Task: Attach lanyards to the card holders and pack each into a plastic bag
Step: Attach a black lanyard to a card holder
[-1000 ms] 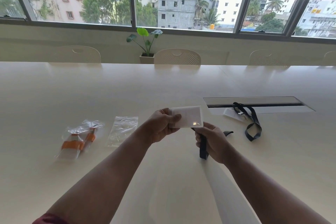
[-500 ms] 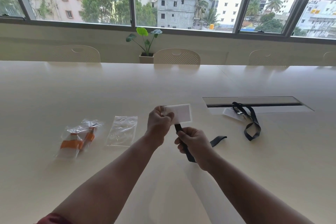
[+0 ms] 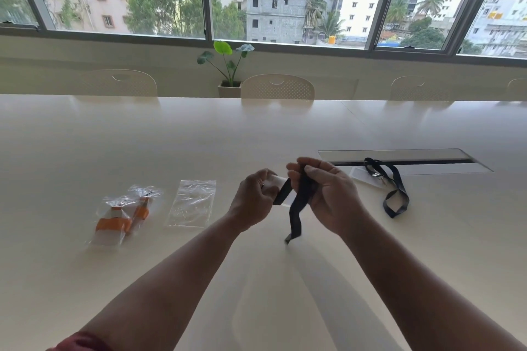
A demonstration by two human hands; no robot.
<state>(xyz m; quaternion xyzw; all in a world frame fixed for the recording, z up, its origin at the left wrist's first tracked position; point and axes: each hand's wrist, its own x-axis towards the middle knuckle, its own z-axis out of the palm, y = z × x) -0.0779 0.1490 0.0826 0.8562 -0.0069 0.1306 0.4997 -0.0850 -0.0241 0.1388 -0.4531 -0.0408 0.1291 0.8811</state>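
Your left fingers [image 3: 266, 179] pinch the clear card holder [image 3: 278, 183], mostly hidden behind your left hand [image 3: 255, 198]; your right hand [image 3: 325, 196] grips the black lanyard [image 3: 296, 208], its clip end blurred. Both sit just right of the empty plastic bag [image 3: 192, 202] on the desk [image 3: 142, 137]. Half a second ago the holder faced you flat and the lanyard trailed right; now it hangs down.

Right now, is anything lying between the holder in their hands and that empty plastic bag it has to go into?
Nothing visible does. The empty plastic bag lies flat just left of the left hand, bare table between them. The card holder and black lanyard are held above the table.
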